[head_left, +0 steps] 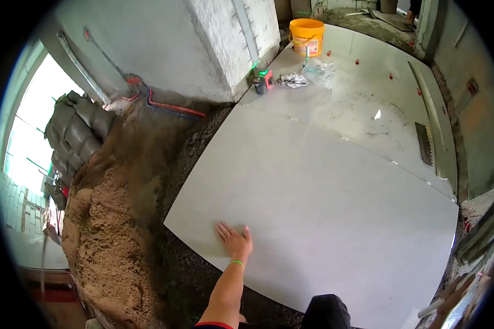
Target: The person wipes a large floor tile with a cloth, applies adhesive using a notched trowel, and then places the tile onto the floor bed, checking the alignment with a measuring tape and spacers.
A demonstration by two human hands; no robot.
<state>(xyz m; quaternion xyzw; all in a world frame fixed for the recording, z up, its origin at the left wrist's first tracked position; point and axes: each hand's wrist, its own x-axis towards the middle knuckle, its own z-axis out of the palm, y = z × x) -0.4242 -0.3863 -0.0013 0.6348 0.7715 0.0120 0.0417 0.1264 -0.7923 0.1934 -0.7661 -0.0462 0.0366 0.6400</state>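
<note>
A large pale grey floor tile [324, 219] fills the middle. My left hand [234, 241] lies palm down on it near its near-left edge. The fingers are stretched out and the thumb is apart, with nothing in the hand. A thin green band circles the wrist. The tile's far edge meets another laid tile [340, 120], with small pale clips along the joint. My right hand does not show. A dark-clad knee [326, 312] covers part of the tile's near edge.
On the far tiles are a yellow bucket [314, 44], a red-and-black laser level [263, 82], a clear plastic bag [319, 73], a notched trowel [424, 143] and a long straightedge [427, 104]. Left lie a sand heap [112, 241] and stacked sacks [79, 126]. Someone's foot [409, 23] shows far right.
</note>
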